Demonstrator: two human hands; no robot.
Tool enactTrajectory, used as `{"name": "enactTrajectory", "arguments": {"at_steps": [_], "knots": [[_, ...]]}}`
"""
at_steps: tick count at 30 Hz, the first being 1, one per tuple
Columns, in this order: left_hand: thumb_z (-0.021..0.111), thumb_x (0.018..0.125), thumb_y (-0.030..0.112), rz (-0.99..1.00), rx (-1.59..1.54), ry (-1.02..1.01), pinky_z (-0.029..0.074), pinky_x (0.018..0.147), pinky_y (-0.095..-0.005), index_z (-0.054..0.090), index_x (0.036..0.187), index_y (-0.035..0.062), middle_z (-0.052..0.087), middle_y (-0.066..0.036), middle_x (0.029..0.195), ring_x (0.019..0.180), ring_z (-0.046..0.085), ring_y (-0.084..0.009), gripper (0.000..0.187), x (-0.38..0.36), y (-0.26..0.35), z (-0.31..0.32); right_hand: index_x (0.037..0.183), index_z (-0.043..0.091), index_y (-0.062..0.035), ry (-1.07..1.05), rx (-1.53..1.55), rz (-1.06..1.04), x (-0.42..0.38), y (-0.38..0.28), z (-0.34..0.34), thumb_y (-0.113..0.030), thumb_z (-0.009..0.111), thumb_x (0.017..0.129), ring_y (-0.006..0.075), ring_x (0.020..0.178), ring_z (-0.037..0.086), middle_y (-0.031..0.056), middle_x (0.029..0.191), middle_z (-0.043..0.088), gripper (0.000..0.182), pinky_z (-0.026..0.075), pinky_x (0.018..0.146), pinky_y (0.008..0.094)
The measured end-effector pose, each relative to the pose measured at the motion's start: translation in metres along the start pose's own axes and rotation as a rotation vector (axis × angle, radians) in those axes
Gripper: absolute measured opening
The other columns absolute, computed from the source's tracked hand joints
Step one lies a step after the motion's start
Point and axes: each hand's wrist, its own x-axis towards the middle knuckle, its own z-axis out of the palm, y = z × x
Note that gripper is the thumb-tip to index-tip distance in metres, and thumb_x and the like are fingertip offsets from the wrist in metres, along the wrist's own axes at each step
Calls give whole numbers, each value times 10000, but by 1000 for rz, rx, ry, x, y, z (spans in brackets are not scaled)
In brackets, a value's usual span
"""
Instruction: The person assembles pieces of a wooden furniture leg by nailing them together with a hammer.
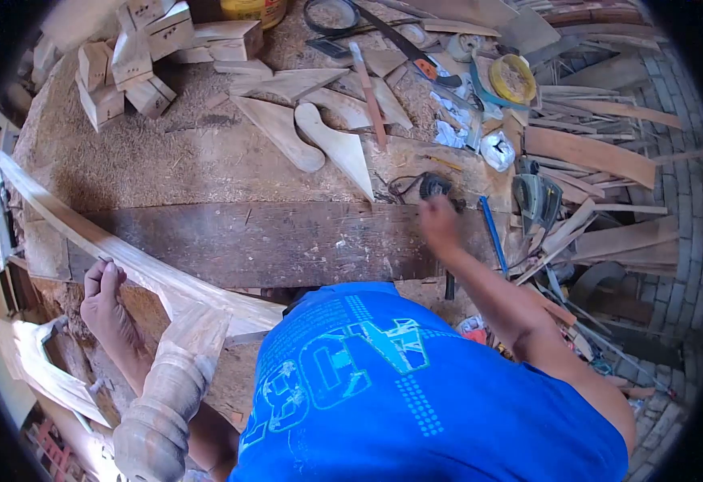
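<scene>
Reaching: right hand (438, 223) at small dark tool (433, 186) on surface (207, 161), far edge of dark plank (287, 241); grip unclear. Left hand (104, 309), fingers curled, against curved wood strip (126, 257).

The blurred right hand (438, 223) hides its fingers; the turned leg (163, 394) runs off the bottom edge

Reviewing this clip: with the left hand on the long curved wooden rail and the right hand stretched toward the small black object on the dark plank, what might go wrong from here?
1. The left hand rests only lightly on the long curved pale wooden rail, which overhangs the bench; it may slip or tip.
2. The right hand reaches far toward the small black round object with its black cord looping nearby; a snag seems possible.
3. Loose pale wood offcuts crowd the bench and might get knocked off.
</scene>
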Motion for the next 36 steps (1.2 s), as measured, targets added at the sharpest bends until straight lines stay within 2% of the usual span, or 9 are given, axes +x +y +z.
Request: {"name": "enactTrajectory", "arguments": {"at_steps": [3, 6, 10, 16, 18, 22, 25, 30, 36], "knots": [[707, 904, 48, -23, -39, -5, 501, 804, -250, 690, 1036, -76, 684, -60, 933, 837, 629, -138, 181, 0, 2, -1, 1164, 641, -9, -262, -395, 495, -14, 48, -32, -399, 587, 954, 452, 1119, 610, 267, 1169, 647, 446, 476, 944, 536], [707, 901, 43, -24, -32, 64, 504, 814, -251, 688, 1044, -78, 688, -65, 945, 849, 636, -141, 188, -6, 9, -1, 1270, 556, 14, -389, -323, 423, -34, 128, -14, -436, 549, 984, 465, 1140, 598, 285, 1179, 635, 534, 461, 961, 531], [706, 890, 28, -10, -113, 109, 520, 803, -262, 688, 1044, -85, 697, -88, 959, 831, 654, -148, 192, -10, 11, 1, 1274, 542, 59, -286, -269, 323, -46, 105, -12, -354, 539, 1007, 426, 1035, 629, 260, 1106, 656, 492, 473, 921, 493], [702, 871, 19, -50, -215, 172, 520, 790, -249, 685, 1028, -73, 696, -84, 911, 819, 658, -140, 183, -17, -12, -13, 1063, 604, 37, 50, 134, 277, -48, 76, -25, -297, 535, 1028, 284, 906, 629, 140, 972, 652, 343, 490, 819, 459], [687, 877, 12, -64, -187, 150, 521, 784, -243, 684, 1018, -57, 694, -76, 899, 818, 657, -131, 157, -21, -35, -24, 1038, 626, 9, 129, 661, 524, -39, 93, -26, -272, 550, 1028, 261, 899, 622, 106, 983, 656, 291, 490, 807, 434], [698, 879, 41, -174, -86, 153, 519, 780, -243, 690, 1004, -44, 692, -52, 867, 805, 649, -111, 151, -40, -57, -26, 1074, 633, -8, -43, 452, 593, -37, 23, -52, -250, 581, 1015, 190, 808, 607, 73, 952, 643, 255, 491, 720, 351], [700, 890, 60, -223, -90, 162, 509, 760, -237, 698, 999, -46, 694, -40, 871, 791, 635, -93, 152, -47, -67, -28, 941, 587, -66, -15, 413, -52, -36, -65, -28, -214, 611, 1001, 32, 610, 430, -49, 742, 476, 161, 351, 516, 234], [698, 905, 84, -236, -95, 123, 488, 722, -235, 718, 994, -43, 697, -28, 855, 772, 611, -77, 157, -52, -77, -27, 1045, 610, -34, -744, 484, 7, -26, -177, -9, -135, 605, 985, 56, 683, 472, -59, 784, 498, 117, 391, 603, 239], [696, 919, 122, -190, -41, 111, 481, 696, -241, 733, 978, -37, 689, -22, 818, 753, 598, -67, 174, -53, -77, -25, 1140, 572, -53, -922, 413, -463, -34, -294, 9, -152, 569, 1024, 28, 631, 447, -51, 762, 481, 153, 385, 556, 207]]}}
